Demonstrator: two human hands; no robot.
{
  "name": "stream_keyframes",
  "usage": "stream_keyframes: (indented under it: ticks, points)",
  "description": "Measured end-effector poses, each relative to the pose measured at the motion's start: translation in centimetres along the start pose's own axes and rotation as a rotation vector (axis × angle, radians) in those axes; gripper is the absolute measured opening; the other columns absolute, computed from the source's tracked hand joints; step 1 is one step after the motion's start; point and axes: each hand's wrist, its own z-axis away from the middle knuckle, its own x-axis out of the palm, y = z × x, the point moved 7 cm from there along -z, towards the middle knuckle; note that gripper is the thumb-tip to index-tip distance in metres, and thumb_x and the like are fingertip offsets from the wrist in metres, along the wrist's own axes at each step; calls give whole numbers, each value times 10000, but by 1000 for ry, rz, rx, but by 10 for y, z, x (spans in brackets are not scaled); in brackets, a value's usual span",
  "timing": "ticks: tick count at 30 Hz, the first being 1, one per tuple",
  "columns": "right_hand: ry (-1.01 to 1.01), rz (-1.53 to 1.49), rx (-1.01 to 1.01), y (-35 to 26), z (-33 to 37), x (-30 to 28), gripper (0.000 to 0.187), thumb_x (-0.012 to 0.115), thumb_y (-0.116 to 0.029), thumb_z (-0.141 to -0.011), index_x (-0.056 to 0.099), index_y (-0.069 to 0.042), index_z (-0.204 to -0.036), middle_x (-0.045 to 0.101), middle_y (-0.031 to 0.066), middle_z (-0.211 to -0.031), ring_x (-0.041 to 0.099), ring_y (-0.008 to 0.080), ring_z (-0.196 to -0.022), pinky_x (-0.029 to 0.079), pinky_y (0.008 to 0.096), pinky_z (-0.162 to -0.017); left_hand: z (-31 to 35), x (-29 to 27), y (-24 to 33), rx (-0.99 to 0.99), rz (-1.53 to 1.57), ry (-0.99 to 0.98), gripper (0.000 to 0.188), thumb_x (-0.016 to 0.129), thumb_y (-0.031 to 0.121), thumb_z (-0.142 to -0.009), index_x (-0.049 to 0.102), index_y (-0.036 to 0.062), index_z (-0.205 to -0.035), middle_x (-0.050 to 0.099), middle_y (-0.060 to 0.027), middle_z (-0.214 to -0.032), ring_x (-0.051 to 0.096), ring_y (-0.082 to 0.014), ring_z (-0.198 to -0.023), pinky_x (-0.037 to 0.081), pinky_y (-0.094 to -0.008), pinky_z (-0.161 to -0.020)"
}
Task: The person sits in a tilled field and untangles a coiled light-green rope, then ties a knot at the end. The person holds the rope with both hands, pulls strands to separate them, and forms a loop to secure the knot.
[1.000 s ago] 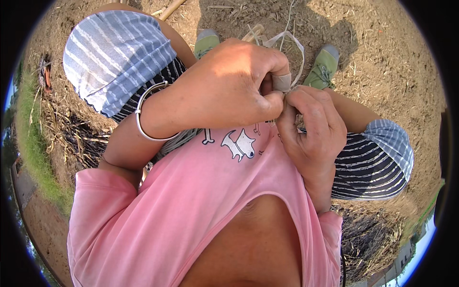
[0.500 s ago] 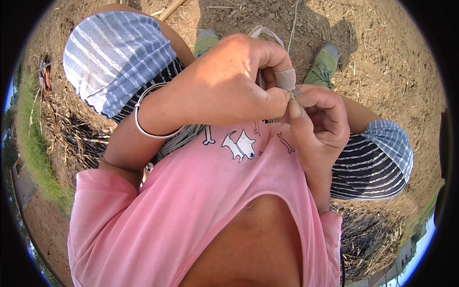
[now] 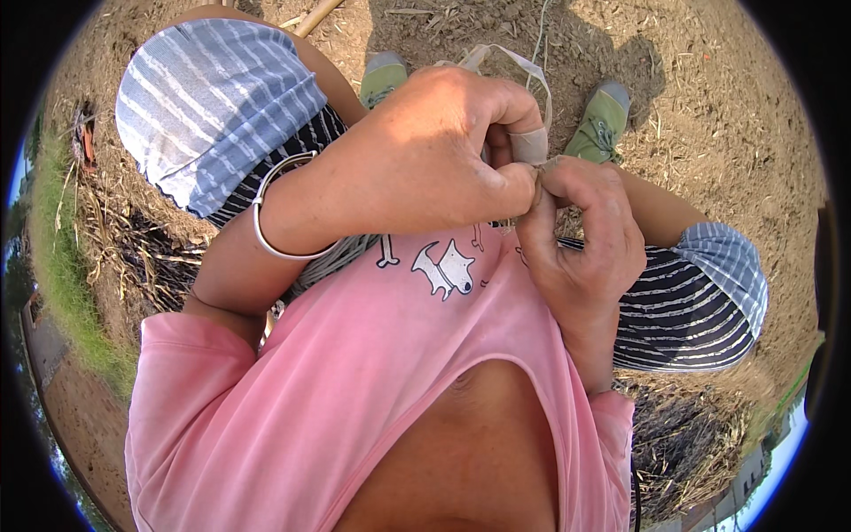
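Observation:
My left hand [image 3: 443,151] bends inward above my lap, thumb and index finger pinched together. A pale wrap [image 3: 529,146] covers part of one finger, and a silver bangle [image 3: 258,217] circles the wrist. Against those fingertips my right hand [image 3: 587,222] is pinched too, its thumb and index finger touching the left ones. From the pinch a thin whitish strip [image 3: 548,99] loops up beyond the knuckles. Its end between the fingertips is mostly covered. Under my left forearm lies a bundle of pale grey cords [image 3: 332,266], partly hidden by the pink shirt.
My knees, in striped blue and black cloth [image 3: 222,106], spread to both sides. Green shoes [image 3: 600,122] stand on dry soil [image 3: 727,133] strewn with straw. Dark dry stalks [image 3: 146,257] lie at the left, and a wooden stick [image 3: 316,16] at the top.
The whitish strip now loops higher and farther right above my hands. My right thumb has shifted slightly left and its fingers have turned, while the left hand stays nearly in place.

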Motion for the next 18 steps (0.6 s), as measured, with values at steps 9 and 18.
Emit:
stream_keyframes:
  ticks: [9,18]
  points:
    - [87,-224,187,16,9,-9,273,720,113,-696,619,-15,-915,654,113,-838,646,219,-705,522,290,-617,0,-6,-4,-25,47,41,99,663,10,-809,621,-14,-896,581,25,-798,531,-31,-707,452,-201,-612]
    - [18,-36,27,4,4,-1,290,723,107,-694,625,-4,-944,647,142,-844,654,262,-721,530,328,-611,-1,-3,-1,-28,17,27,74,652,18,-781,629,-15,-842,583,16,-753,526,-30,-677,450,-206,-593]
